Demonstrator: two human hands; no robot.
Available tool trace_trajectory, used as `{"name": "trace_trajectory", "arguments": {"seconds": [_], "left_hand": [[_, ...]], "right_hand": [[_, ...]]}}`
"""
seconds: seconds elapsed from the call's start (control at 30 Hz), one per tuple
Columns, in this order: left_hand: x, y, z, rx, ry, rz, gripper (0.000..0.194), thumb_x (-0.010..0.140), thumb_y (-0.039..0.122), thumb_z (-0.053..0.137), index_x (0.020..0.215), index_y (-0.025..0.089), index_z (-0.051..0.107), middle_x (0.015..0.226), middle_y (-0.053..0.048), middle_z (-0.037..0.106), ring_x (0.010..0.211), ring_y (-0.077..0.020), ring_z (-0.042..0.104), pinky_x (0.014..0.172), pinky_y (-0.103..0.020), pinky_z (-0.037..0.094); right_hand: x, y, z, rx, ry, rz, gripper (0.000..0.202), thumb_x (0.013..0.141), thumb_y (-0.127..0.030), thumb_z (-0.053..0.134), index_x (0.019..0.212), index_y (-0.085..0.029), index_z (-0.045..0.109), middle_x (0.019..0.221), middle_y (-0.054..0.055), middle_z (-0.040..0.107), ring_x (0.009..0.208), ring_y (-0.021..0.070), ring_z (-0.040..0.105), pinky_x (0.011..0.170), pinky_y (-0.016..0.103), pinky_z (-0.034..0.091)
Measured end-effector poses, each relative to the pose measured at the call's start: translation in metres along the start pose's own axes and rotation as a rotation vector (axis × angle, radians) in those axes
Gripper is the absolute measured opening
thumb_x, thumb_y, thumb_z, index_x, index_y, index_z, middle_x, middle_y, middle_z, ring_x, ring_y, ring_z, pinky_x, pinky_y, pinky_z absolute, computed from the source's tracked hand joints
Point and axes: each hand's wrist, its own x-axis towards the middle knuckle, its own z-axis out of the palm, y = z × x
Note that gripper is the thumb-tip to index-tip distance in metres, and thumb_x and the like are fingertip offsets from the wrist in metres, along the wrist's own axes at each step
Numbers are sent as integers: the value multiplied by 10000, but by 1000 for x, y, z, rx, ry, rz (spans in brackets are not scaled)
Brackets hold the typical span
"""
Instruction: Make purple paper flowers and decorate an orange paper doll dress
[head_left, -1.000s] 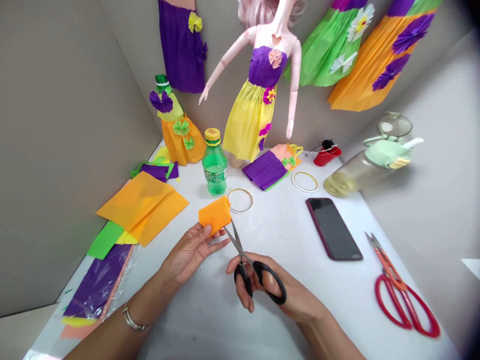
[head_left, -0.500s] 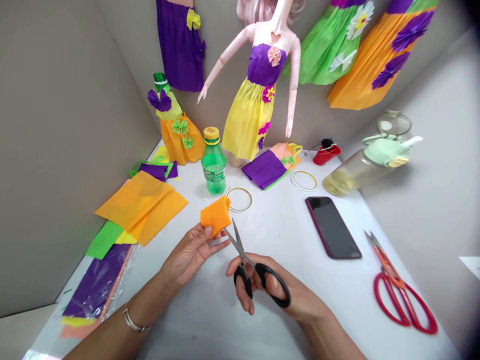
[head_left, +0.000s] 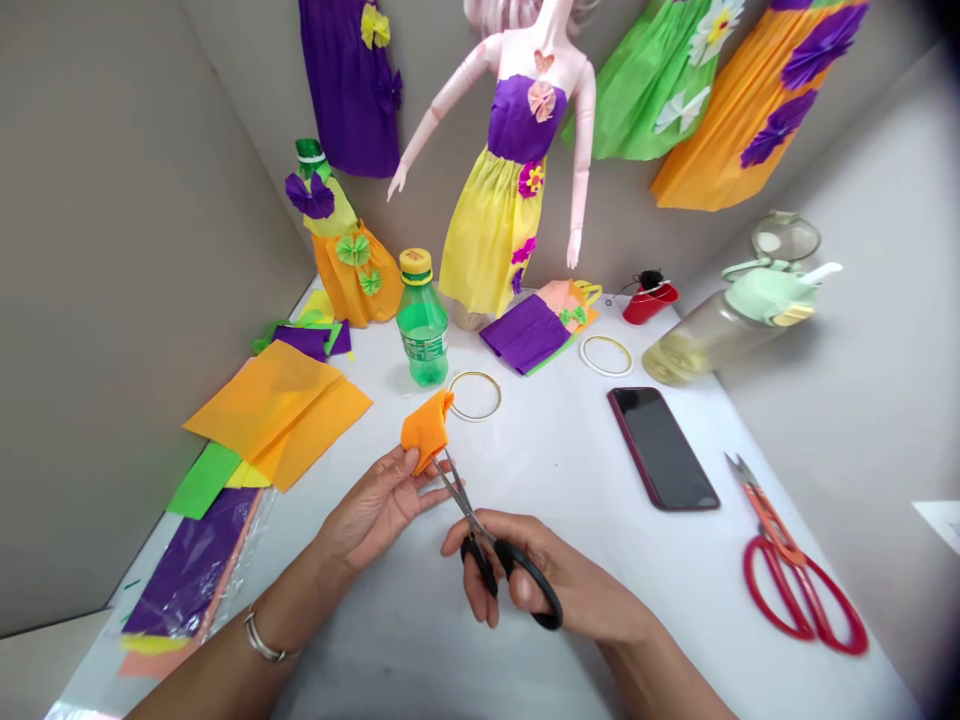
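Left hand: thumb and fingers pinch folded orange paper. Right hand: digits in handles of black-handled scissors, blades parted at the paper's edge, just right of the pinch. Bangle lies beyond the grip.

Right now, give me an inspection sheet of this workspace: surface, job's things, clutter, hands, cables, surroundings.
Surface: white tabletop, coloured sheets along its left side.
Job's things: folded orange piece; black-handled scissors, blades parted by the piece's edge; contact unclear.
Clutter: green bottle, two bangles, phone, tumbler, red-handled scissors.
Left hand: holds the orange piece.
Right hand: holds the black-handled scissors.
Cables: none certain; the dark tangle at the red bucket is unclear.
Surroundings: gray walls, dresses hung behind the dressed doll.
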Motion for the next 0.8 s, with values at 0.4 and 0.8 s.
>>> {"name": "trace_trajectory", "arguments": {"seconds": [0.4, 0.8], "left_hand": [[-1, 1, 4, 31, -3, 43, 98, 848, 232, 725, 881, 142, 706, 922, -42, 718, 976, -201, 662, 1040, -523, 471], [0, 3, 3, -9, 48, 14, 83, 847, 230, 720, 877, 156, 699, 907, -31, 729, 975, -196, 667, 1046, -544, 459]], "right_hand": [[1, -2, -1, -51, 13, -25, 736, 802, -740, 550, 1174, -106, 558, 744, 46, 590, 636, 140, 528, 652, 304, 451], [0, -6, 3, -103, 81, 39, 674, 752, -685, 667, 1139, -142, 569, 775, 17, 569, 687, 133, 469, 648, 274, 370]]}}
